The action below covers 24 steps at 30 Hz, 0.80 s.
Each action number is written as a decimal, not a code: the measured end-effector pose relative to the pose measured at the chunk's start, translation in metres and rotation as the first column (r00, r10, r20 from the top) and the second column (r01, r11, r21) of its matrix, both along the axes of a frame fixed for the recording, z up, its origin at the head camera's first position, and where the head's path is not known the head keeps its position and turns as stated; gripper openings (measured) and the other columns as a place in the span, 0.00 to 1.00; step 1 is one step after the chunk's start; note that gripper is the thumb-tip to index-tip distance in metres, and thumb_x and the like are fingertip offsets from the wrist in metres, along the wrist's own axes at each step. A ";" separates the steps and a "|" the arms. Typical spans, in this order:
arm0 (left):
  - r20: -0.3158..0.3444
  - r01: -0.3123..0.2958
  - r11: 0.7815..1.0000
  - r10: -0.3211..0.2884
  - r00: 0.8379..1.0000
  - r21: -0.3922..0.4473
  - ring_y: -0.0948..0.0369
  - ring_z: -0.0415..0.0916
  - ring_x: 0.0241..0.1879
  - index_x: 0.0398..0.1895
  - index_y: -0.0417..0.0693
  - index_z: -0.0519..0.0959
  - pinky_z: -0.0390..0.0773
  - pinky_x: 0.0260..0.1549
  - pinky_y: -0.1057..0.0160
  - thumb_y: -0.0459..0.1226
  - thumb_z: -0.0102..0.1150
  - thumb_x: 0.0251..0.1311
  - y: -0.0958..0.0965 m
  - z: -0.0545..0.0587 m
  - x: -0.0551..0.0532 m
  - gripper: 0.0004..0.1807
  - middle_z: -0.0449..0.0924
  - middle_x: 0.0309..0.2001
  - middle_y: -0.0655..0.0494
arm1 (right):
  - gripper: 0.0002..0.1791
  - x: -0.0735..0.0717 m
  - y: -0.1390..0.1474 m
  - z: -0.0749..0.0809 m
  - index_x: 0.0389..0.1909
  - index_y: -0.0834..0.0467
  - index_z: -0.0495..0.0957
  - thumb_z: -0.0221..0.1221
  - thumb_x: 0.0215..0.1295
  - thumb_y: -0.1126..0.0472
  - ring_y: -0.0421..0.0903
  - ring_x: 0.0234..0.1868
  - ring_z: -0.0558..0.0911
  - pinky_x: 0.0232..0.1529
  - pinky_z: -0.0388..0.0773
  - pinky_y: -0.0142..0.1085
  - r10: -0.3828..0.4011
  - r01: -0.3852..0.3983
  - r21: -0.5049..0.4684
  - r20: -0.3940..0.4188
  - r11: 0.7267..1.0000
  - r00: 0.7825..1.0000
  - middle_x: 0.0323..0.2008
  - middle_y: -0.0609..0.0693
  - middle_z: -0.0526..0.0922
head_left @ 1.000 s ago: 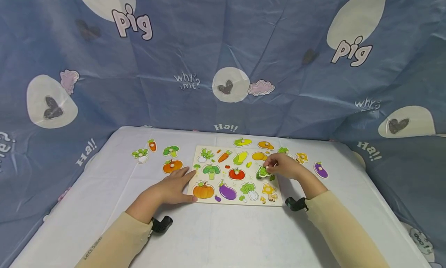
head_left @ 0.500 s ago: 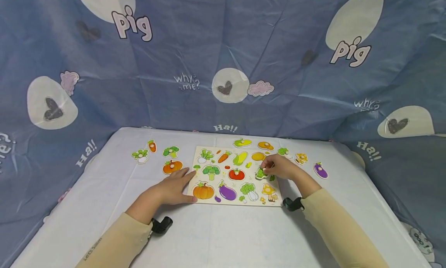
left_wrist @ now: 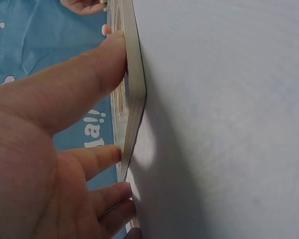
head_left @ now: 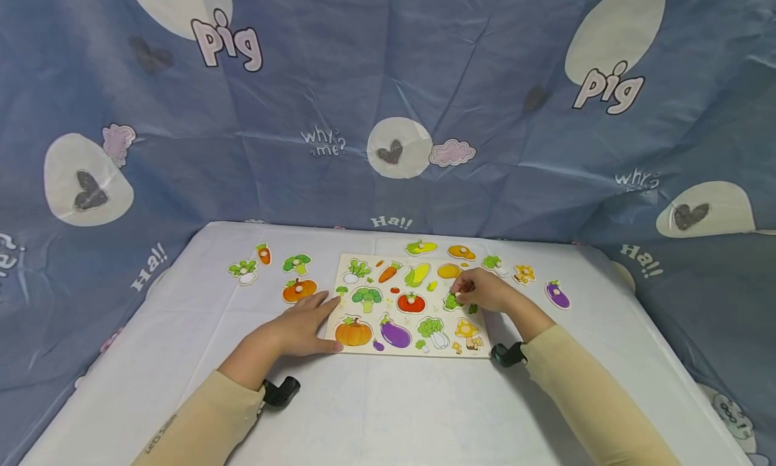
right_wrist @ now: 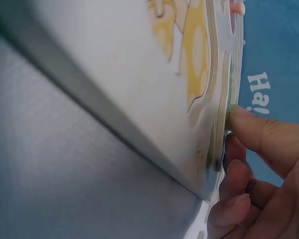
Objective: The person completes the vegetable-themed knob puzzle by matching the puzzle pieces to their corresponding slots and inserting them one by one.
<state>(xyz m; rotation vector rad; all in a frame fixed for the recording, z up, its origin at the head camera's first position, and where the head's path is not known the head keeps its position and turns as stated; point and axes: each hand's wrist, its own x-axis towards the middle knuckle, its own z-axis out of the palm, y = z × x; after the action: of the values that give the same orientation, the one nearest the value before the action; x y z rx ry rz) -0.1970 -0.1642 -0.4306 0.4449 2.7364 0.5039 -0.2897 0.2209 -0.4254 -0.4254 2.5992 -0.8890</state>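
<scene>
A pale puzzle board (head_left: 388, 351) printed with vegetables lies on the table in the head view. My right hand (head_left: 488, 291) pinches a green vegetable puzzle piece (head_left: 451, 302) over the board's right side; the fingers partly cover it. In the right wrist view, thumb and fingers hold that green piece (right_wrist: 224, 109), its wooden edge showing at the board's surface. Whether it is fully seated I cannot tell. My left hand (head_left: 303, 328) rests at the board's left edge with spread fingers, the thumb (left_wrist: 107, 62) touching a corner. A tomato piece (head_left: 411, 303) sits in its printed place.
Left of the board lie radish (head_left: 244, 272), carrot (head_left: 263, 254), broccoli (head_left: 297, 263) and pumpkin (head_left: 300, 290) pieces. Behind it are corn (head_left: 421, 248) and potato (head_left: 462, 252) pieces. Cabbage (head_left: 494, 264), mushroom (head_left: 524, 274) and eggplant (head_left: 557, 295) pieces lie to the right.
My right hand has moved slightly left and down with the green piece, which now lies flatter against the board. The left hand stays at the board's edge.
</scene>
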 end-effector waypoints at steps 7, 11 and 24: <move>-0.003 0.003 1.000 -0.003 1.000 0.002 0.38 0.46 0.76 0.78 0.46 0.58 0.53 0.69 0.33 0.59 0.68 0.55 0.000 0.001 0.000 0.53 0.49 0.78 0.37 | 0.03 0.000 -0.001 0.001 0.40 0.60 0.82 0.63 0.68 0.66 0.45 0.33 0.73 0.33 0.72 0.35 0.007 -0.007 -0.002 0.006 1.000 1.000 0.32 0.51 0.78; -0.006 0.005 1.000 -0.005 1.000 0.007 0.37 0.46 0.75 0.78 0.46 0.58 0.53 0.69 0.33 0.59 0.68 0.55 0.000 0.002 0.000 0.52 0.49 0.77 0.37 | 0.03 0.000 -0.001 0.001 0.40 0.60 0.82 0.63 0.68 0.67 0.46 0.33 0.73 0.33 0.72 0.35 0.009 -0.009 -0.009 0.009 1.000 1.000 0.32 0.51 0.77; 0.002 0.005 1.000 -0.005 1.000 -0.001 0.37 0.46 0.76 0.78 0.46 0.58 0.53 0.69 0.33 0.59 0.68 0.55 0.001 0.002 0.000 0.52 0.49 0.78 0.37 | 0.03 0.002 0.002 0.001 0.40 0.60 0.82 0.63 0.67 0.66 0.45 0.32 0.73 0.33 0.72 0.35 0.004 -0.004 -0.020 -0.006 1.000 1.000 0.31 0.51 0.77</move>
<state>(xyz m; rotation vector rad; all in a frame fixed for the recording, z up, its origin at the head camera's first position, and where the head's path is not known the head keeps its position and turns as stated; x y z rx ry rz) -0.1972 -0.1637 -0.4286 0.4502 2.7330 0.5022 -0.2874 0.2229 -0.4246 -0.4392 2.5962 -0.9149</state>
